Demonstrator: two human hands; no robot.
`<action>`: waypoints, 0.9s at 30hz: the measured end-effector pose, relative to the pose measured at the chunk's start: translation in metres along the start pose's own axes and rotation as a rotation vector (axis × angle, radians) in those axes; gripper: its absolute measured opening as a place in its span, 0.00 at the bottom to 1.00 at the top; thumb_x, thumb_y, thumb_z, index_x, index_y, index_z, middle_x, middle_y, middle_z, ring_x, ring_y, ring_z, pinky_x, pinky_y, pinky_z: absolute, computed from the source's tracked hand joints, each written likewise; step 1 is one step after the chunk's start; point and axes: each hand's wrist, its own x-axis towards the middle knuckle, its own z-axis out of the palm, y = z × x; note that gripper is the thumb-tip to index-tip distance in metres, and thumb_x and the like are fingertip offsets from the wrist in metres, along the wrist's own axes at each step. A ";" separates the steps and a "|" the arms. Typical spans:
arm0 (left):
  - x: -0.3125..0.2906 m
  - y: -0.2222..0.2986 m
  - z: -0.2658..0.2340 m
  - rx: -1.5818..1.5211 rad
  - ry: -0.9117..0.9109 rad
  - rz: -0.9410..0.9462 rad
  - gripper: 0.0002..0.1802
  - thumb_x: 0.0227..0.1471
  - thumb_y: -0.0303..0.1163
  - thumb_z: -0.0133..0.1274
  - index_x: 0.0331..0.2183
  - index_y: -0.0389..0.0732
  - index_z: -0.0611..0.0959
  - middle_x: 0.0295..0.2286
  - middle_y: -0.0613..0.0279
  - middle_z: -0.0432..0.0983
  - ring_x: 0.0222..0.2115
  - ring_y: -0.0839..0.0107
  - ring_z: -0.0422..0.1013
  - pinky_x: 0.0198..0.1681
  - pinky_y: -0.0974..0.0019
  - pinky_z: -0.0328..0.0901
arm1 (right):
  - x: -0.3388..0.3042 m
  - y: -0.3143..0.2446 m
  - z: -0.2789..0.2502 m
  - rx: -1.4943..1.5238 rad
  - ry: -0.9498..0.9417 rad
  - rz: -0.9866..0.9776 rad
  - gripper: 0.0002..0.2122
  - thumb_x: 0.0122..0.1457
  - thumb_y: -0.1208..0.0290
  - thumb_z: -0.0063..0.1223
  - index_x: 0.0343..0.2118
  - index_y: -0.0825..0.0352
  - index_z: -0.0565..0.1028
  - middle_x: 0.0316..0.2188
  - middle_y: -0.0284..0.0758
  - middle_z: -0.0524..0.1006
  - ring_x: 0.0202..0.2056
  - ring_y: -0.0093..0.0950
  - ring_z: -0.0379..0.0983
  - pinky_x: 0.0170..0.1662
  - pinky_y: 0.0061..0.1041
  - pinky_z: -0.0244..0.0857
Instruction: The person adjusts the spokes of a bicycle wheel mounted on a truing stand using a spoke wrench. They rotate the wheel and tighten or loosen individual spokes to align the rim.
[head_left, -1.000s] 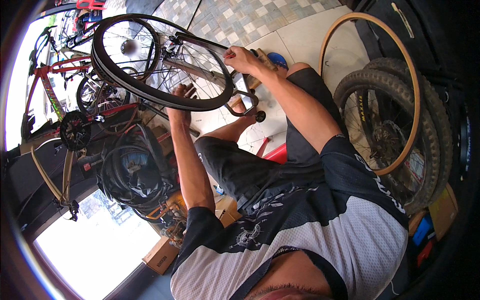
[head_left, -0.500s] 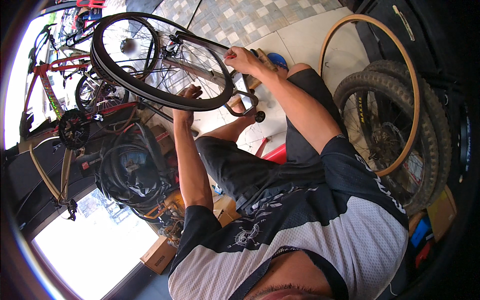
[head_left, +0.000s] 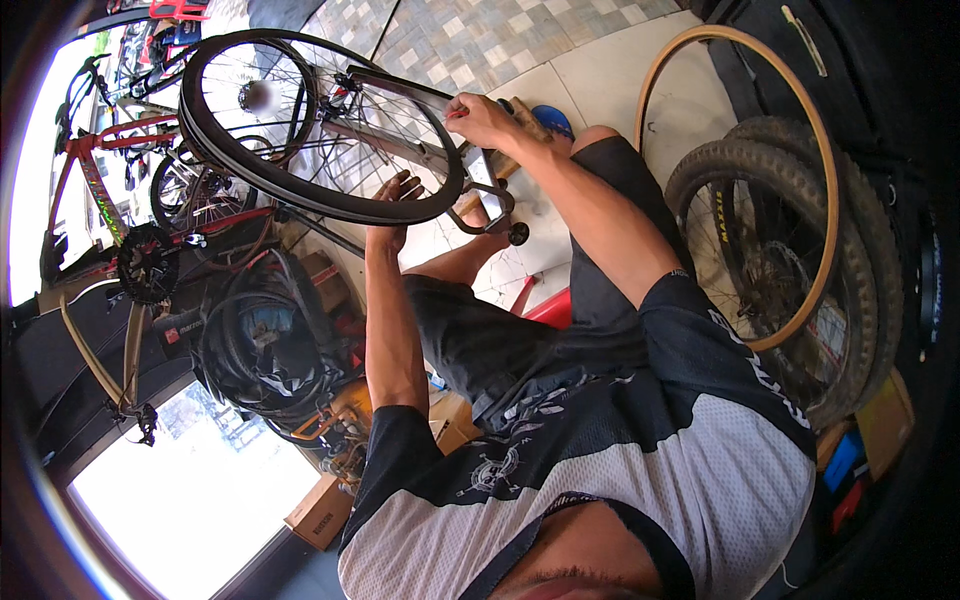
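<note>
A black bicycle wheel (head_left: 300, 194) with a deep rim and thin spokes sits tilted in a metal truing stand (head_left: 385, 142). My right hand (head_left: 484, 123) is at the rim's right side, by the stand's upper arm. Its fingers are pinched on a small red tool (head_left: 458, 113), mostly covered by them; its exact kind is unclear. My left hand (head_left: 401, 187) reaches up from behind the near part of the rim. Its fingers show apart above the rim among the spokes, and the rim covers part of the palm. I see nothing held in it.
A tan rim (head_left: 833, 190) leans against knobby-tired wheels (head_left: 700, 170) on the right. At left stand a red bicycle frame (head_left: 100, 190) and other bikes. Black tires or tubes (head_left: 225, 330) are piled near my left forearm, with a cardboard box (head_left: 320, 510) lower down.
My left hand has shifted slightly right along the rim, and its fingers have spread more. The wheel has moved slightly left in the picture. My right hand stays almost in place.
</note>
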 end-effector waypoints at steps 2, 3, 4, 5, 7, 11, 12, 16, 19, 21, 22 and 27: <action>0.001 0.002 -0.002 -0.014 0.000 0.010 0.24 0.65 0.39 0.48 0.55 0.32 0.72 0.45 0.49 0.77 0.43 0.60 0.74 0.46 0.56 0.72 | -0.001 -0.001 0.001 0.023 0.000 0.012 0.17 0.47 0.61 0.60 0.38 0.64 0.81 0.35 0.40 0.82 0.39 0.35 0.79 0.45 0.30 0.71; -0.001 0.001 -0.003 -0.029 -0.020 0.032 0.24 0.65 0.40 0.49 0.55 0.33 0.72 0.46 0.51 0.76 0.44 0.60 0.74 0.46 0.56 0.71 | -0.002 -0.001 0.001 0.033 0.000 0.017 0.17 0.47 0.61 0.60 0.38 0.64 0.81 0.36 0.40 0.82 0.39 0.35 0.79 0.45 0.30 0.71; 0.000 0.002 -0.003 -0.022 0.009 0.038 0.26 0.64 0.41 0.50 0.56 0.33 0.72 0.47 0.51 0.75 0.45 0.59 0.73 0.48 0.55 0.70 | -0.002 -0.002 0.001 0.009 -0.013 0.016 0.17 0.48 0.61 0.60 0.39 0.65 0.80 0.36 0.40 0.82 0.40 0.33 0.79 0.46 0.29 0.70; 0.000 0.004 0.000 -0.016 0.035 0.043 0.27 0.64 0.41 0.51 0.57 0.34 0.71 0.49 0.50 0.74 0.46 0.57 0.73 0.49 0.54 0.69 | -0.001 -0.001 0.000 -0.016 -0.024 0.017 0.17 0.50 0.62 0.60 0.41 0.66 0.79 0.37 0.39 0.82 0.40 0.32 0.78 0.46 0.28 0.70; 0.001 0.006 0.007 0.008 0.096 0.046 0.28 0.64 0.42 0.50 0.58 0.35 0.70 0.51 0.51 0.74 0.48 0.57 0.73 0.52 0.54 0.68 | -0.001 0.000 -0.001 -0.022 -0.042 0.030 0.18 0.51 0.62 0.60 0.43 0.67 0.79 0.38 0.38 0.82 0.41 0.30 0.78 0.47 0.27 0.69; 0.004 0.011 0.010 -0.059 0.100 0.006 0.23 0.66 0.42 0.47 0.55 0.38 0.74 0.47 0.54 0.78 0.44 0.62 0.75 0.47 0.58 0.69 | 0.000 0.000 0.000 -0.012 -0.025 0.000 0.18 0.51 0.62 0.61 0.42 0.67 0.79 0.37 0.38 0.82 0.40 0.29 0.78 0.46 0.26 0.70; 0.006 0.010 0.011 -0.058 0.115 0.008 0.22 0.66 0.42 0.46 0.55 0.38 0.74 0.47 0.54 0.78 0.44 0.62 0.75 0.47 0.59 0.70 | 0.000 0.000 0.000 -0.017 -0.023 0.001 0.18 0.51 0.63 0.61 0.42 0.67 0.79 0.37 0.38 0.82 0.40 0.29 0.78 0.46 0.26 0.70; 0.008 0.009 0.022 -0.055 0.148 -0.008 0.24 0.67 0.43 0.42 0.56 0.39 0.72 0.49 0.55 0.76 0.46 0.62 0.74 0.48 0.60 0.69 | -0.001 0.000 0.002 -0.025 -0.027 -0.024 0.18 0.50 0.63 0.61 0.42 0.67 0.79 0.36 0.38 0.81 0.39 0.28 0.78 0.45 0.26 0.70; 0.013 0.011 0.031 -0.001 0.154 -0.019 0.26 0.66 0.44 0.42 0.59 0.40 0.70 0.52 0.56 0.74 0.49 0.62 0.72 0.52 0.60 0.67 | 0.002 0.004 0.000 0.005 -0.008 -0.028 0.18 0.50 0.62 0.61 0.41 0.67 0.79 0.35 0.38 0.81 0.38 0.29 0.78 0.44 0.26 0.70; 0.010 0.011 0.027 -0.055 0.146 -0.025 0.25 0.66 0.44 0.43 0.58 0.40 0.71 0.51 0.55 0.75 0.48 0.62 0.73 0.51 0.59 0.68 | 0.000 0.001 0.001 0.008 -0.009 -0.022 0.17 0.48 0.61 0.60 0.38 0.66 0.80 0.37 0.40 0.82 0.40 0.34 0.79 0.45 0.30 0.70; 0.009 0.011 0.024 -0.083 0.143 -0.028 0.25 0.66 0.43 0.43 0.58 0.40 0.71 0.51 0.54 0.75 0.48 0.61 0.73 0.50 0.59 0.69 | -0.002 -0.002 0.002 0.011 -0.009 -0.019 0.16 0.47 0.61 0.60 0.37 0.66 0.81 0.37 0.41 0.82 0.40 0.36 0.79 0.46 0.31 0.71; 0.005 0.017 0.029 0.128 0.164 0.007 0.25 0.64 0.44 0.48 0.56 0.38 0.74 0.46 0.54 0.77 0.45 0.60 0.75 0.49 0.57 0.69 | -0.001 0.000 -0.002 -0.022 -0.014 -0.022 0.18 0.50 0.61 0.60 0.41 0.68 0.79 0.36 0.39 0.82 0.38 0.29 0.78 0.44 0.27 0.70</action>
